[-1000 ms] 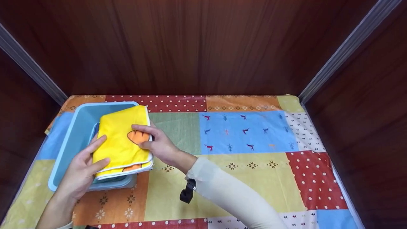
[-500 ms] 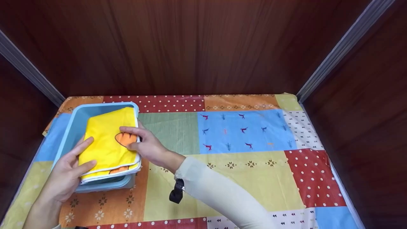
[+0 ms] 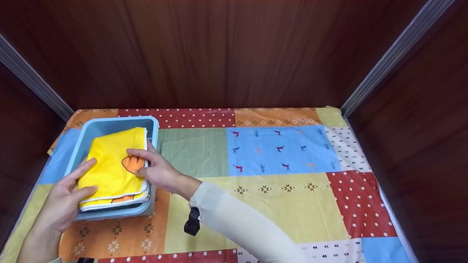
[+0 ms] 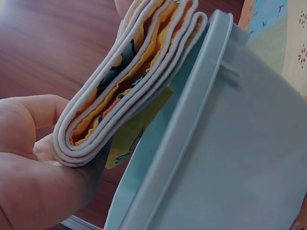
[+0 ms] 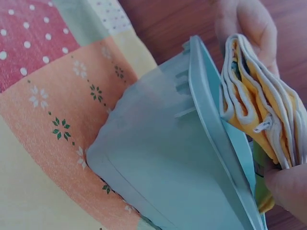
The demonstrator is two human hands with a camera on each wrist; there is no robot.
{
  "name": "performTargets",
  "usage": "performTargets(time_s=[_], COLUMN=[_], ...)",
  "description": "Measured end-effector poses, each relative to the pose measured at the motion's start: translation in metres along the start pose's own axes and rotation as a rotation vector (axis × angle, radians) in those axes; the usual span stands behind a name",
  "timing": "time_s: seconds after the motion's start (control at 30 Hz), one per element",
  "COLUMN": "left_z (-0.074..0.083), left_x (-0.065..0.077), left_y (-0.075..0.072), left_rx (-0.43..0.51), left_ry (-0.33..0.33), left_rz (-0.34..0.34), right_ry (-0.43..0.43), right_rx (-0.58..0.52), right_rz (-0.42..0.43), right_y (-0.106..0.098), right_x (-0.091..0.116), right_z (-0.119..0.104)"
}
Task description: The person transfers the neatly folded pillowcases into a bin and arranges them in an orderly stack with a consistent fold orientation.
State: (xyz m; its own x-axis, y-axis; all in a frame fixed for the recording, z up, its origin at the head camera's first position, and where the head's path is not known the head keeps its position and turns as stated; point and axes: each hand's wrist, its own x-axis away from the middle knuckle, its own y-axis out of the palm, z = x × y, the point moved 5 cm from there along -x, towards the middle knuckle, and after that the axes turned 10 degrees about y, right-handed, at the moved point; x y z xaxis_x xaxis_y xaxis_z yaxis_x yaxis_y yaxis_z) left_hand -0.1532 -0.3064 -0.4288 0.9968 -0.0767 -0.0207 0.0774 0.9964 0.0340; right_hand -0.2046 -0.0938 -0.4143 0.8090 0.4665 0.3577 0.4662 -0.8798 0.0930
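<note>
Both hands hold a folded yellow cloth (image 3: 109,160) with white-bound edges and an orange print. My left hand (image 3: 60,204) grips its left edge, thumb on top and other fingers partly hidden underneath. At the opposite edge, my right hand (image 3: 161,171) pinches the cloth between thumb and fingers. The bundle lies over the mouth of a light blue plastic bin (image 3: 155,128), close to the rim. Both wrist views show its stacked folds (image 4: 129,81) end-on, with a small white tag (image 5: 263,124) in the right one. Beneath it, a yellow-green printed piece (image 4: 136,136) shows at the bin's mouth.
The bin stands at the left of a table with a patchwork-patterned tablecloth (image 3: 278,212). Dark wood panels (image 3: 226,54) rise behind and on both sides, with grey metal strips (image 3: 395,58) at the corners. A black strap (image 3: 192,221) hangs from the right sleeve.
Both hands have carried the yellow cloth left and slightly down, bringing it over the bin's opening. Their grip on it looks the same. The bin has stayed in about the same place.
</note>
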Motion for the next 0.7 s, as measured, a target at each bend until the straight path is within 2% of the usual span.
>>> performTargets(time_s=[0.37,0.53,0.6,0.7], left_z=[0.0001,-0.0004,-0.0013,-0.0018], left_x=[-0.0026,-0.0012,-0.0015,-0.0023], left_y=[-0.0028,-0.0018,-0.0020,-0.0049], left_rx=[-0.100,0.001,-0.058,-0.243], left_ry=[-0.018,0.000,-0.026,-0.088], left_rz=[-0.001,0.009,0.026,0.063], right_ry=[0.038,0.056,0.047,0.024], right_rx=[0.073,0.086,0.114,0.173], right_rz=[0.008,0.008,0.027,0.090], right_y=[0.0012,0.0027,0.0021,-0.0024], right_x=[-0.0011,-0.0009,-0.0008,-0.0007], right_z=[0.0019,0.0015,0.0002,-0.0022])
